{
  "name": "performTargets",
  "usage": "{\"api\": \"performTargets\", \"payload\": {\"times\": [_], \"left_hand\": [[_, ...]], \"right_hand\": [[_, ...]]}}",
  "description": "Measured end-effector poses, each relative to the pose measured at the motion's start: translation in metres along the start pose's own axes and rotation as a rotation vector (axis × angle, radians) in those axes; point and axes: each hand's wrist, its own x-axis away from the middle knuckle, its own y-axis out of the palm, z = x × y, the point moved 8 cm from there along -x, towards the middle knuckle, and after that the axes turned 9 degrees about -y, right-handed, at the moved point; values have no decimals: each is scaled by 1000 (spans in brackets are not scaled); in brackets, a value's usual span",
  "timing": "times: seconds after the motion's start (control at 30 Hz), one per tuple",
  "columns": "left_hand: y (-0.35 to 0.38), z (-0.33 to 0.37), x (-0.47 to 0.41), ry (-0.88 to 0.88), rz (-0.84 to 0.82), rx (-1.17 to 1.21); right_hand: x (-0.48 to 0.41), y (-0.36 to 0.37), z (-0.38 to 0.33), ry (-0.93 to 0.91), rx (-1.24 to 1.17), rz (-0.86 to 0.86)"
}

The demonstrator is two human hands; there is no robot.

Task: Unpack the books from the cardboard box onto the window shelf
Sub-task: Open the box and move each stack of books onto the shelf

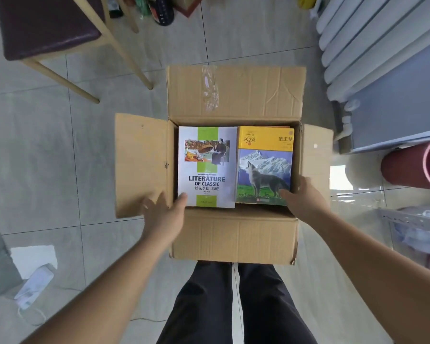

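An open cardboard box (233, 234) stands on the tiled floor in front of my legs, its flaps folded out. Inside, two books lie face up side by side: a white book with a green stripe (206, 167) on the left and a yellow book with a wolf picture (265, 165) on the right, with more books beneath it. My left hand (163, 214) is over the box's near left corner, fingers apart, thumb touching the white book's lower left corner. My right hand (303, 199) rests at the near right corner, thumb on the wolf book's lower right corner.
A wooden chair with a dark seat (47, 28) stands at the far left. A white radiator (372, 45) and a blue panel (402, 105) are on the right. A red cylinder (412, 170) and a clear bin (417, 234) sit near right. A white adapter with cable (32, 289) lies left.
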Motion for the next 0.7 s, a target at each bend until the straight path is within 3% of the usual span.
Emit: {"api": "performTargets", "payload": {"times": [0.23,0.33,0.43,0.53,0.63,0.7], "left_hand": [[6,-1,-60,-45,-33,90],[1,7,-53,-45,80,102],[3,30,-34,157,265,8],[36,56,-10,316,156,-12],[64,69,-17,271,20,-46],[60,69,-34,184,52,20]], "right_hand": [[-5,10,18,26,-158,32],[-2,1,11,-51,-21,109],[3,2,1,-102,36,116],[2,20,3,-47,-51,4],[-5,24,5,-39,-109,19],[-8,27,9,-25,-145,25]]}}
